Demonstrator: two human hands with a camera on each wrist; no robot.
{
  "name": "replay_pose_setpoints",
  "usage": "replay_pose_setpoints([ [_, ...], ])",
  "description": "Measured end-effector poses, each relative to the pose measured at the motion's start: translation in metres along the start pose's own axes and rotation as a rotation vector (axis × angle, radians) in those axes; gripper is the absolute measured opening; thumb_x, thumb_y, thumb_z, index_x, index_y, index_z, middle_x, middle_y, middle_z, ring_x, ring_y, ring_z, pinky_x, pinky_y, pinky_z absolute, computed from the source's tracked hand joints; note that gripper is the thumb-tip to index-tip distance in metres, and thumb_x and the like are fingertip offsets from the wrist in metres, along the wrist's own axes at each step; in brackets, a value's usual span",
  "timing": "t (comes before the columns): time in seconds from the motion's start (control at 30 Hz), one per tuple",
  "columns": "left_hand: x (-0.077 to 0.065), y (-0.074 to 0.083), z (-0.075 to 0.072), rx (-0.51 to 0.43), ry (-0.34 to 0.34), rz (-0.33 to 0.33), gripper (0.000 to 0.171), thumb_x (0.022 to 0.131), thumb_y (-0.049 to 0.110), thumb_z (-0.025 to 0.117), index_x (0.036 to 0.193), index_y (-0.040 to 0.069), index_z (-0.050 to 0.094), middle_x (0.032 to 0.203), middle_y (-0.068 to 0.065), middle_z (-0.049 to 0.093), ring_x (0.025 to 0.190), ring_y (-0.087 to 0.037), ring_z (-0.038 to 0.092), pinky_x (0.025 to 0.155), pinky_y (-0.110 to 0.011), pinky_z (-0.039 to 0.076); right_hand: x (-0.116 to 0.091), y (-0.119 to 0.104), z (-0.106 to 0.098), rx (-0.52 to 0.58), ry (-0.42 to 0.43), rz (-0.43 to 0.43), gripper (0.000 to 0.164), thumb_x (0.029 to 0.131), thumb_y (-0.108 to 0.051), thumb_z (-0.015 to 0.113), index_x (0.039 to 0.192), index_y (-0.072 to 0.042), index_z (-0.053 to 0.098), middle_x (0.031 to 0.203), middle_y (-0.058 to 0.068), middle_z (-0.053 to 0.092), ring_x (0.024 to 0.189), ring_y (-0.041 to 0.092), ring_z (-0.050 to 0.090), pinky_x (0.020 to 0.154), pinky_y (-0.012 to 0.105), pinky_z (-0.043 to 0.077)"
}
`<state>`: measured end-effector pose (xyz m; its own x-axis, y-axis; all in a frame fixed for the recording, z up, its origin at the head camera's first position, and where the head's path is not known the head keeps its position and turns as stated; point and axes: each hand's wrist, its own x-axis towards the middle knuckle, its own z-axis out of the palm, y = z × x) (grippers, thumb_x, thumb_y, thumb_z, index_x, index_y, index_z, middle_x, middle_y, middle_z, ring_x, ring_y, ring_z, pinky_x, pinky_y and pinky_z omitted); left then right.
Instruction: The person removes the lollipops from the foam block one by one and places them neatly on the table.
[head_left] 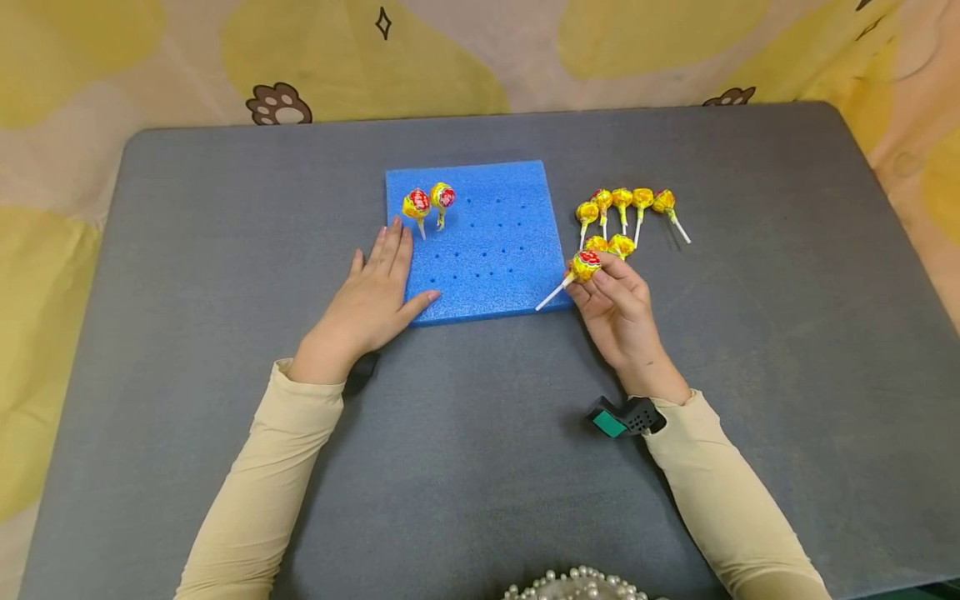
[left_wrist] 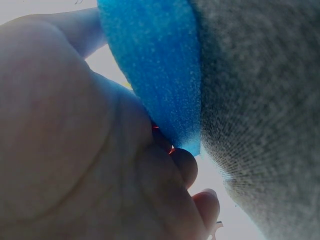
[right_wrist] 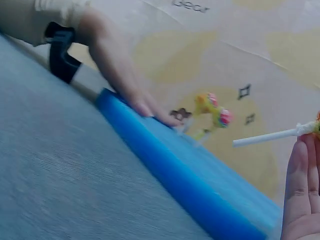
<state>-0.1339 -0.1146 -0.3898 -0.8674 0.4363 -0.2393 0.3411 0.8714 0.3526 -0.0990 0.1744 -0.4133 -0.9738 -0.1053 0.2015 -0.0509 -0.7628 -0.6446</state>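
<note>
A blue foam board [head_left: 487,296] with rows of small holes lies on the table. Two lollipops in yellow and red wrappers, one [head_left: 417,204] at the far left and another [head_left: 444,197] beside it, stand upright with their sticks in the foam. My left hand [head_left: 367,300] rests on the board's left edge, fingers straight and thumb over the near corner. Above the board's right edge, my right hand [head_left: 618,312] pinches a lollipop [head_left: 587,265] by its wrapped head. Its white stick [right_wrist: 265,139] points left and down, free of the foam.
Several more lollipops [head_left: 622,198] lie on the grey table [head_left: 480,467] right of the board, some partly behind my right hand. One [head_left: 664,202] sits at the row's right end. A yellow patterned cloth [head_left: 450,58] hangs behind the table's far edge.
</note>
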Motion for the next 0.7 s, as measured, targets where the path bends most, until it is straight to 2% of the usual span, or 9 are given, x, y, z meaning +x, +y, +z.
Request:
replay_pose_setpoints([
  [0.33, 0.0, 0.0, 0.001, -0.001, 0.0, -0.001, 0.084, 0.098, 0.048, 0.04, 0.149, -0.001, -0.006, 0.155, -0.014, -0.016, 0.142, -0.028, -0.012, 0.111, -0.055, 0.002, 0.007, -0.033, -0.019, 0.07, 0.141, -0.115, 0.019, 0.083, 0.007, 0.064, 0.1, 0.011, 0.06, 0.092, 0.02, 0.064, 0.084, 0.028, 0.063, 0.075, 0.032, 0.052],
  [0.5, 0.0, 0.0, 0.0, -0.004, 0.0, 0.002, 0.084, 0.098, 0.048, 0.04, 0.149, -0.001, -0.005, 0.155, -0.014, -0.015, 0.142, -0.028, -0.011, 0.111, -0.055, 0.002, 0.01, -0.05, -0.032, -0.061, 0.265, -0.179, 0.014, 0.084, 0.004, 0.065, 0.096, 0.009, 0.061, 0.089, 0.019, 0.064, 0.08, 0.027, 0.064, 0.072, 0.03, 0.053],
  [0.6, 0.0, 0.0, -0.001, -0.005, 0.0, 0.004, 0.083, 0.098, 0.048, 0.04, 0.149, -0.001, -0.005, 0.155, -0.014, -0.015, 0.142, -0.028, -0.011, 0.111, -0.055, 0.002, 0.011, -0.061, -0.038, -0.106, 0.333, -0.166, 0.009, 0.086, 0.005, 0.063, 0.093, 0.01, 0.063, 0.087, 0.019, 0.066, 0.076, 0.026, 0.065, 0.07, 0.029, 0.053],
  [0.7, -0.001, 0.0, -0.001, -0.007, -0.002, 0.006, 0.083, 0.098, 0.047, 0.039, 0.149, -0.001, -0.006, 0.155, -0.014, -0.016, 0.142, -0.029, -0.011, 0.111, -0.056, 0.001, 0.01, -0.07, -0.045, -0.128, 0.393, -0.105, 0.006, 0.087, 0.006, 0.061, 0.089, 0.01, 0.065, 0.085, 0.019, 0.067, 0.071, 0.025, 0.065, 0.068, 0.029, 0.054],
])
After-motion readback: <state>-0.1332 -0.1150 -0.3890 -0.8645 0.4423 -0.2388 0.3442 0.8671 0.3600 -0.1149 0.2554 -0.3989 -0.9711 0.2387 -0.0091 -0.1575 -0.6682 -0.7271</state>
